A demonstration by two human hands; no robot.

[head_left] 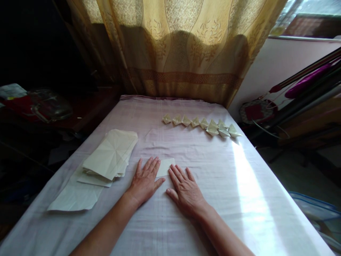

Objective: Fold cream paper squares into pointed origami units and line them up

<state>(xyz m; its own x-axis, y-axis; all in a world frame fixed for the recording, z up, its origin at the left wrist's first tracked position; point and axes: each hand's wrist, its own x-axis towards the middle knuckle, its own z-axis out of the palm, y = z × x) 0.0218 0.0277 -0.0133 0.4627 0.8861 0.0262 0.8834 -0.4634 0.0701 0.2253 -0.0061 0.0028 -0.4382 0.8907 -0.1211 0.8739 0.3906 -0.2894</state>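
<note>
My left hand [145, 179] lies flat, fingers stretched, its fingertips resting on a small pale sheet of paper [165, 166]. My right hand [185, 190] also lies flat beside it, its fingertips at the sheet's near right edge. Both press down on the cloth-covered table [186, 220] near its front middle. A stack of creased paper squares [112, 154] sits to the left of my left hand, on top of larger flat sheets [76, 197]. A row of several folded paper shapes [204, 124] lines the far side of the table.
A gold patterned curtain [181, 49] hangs behind the table. Dark clutter with a glass dish [49, 106] fills the left side. Rods and poles [306, 81] lean at the right. A blue-rimmed container [317, 209] stands on the floor at the right.
</note>
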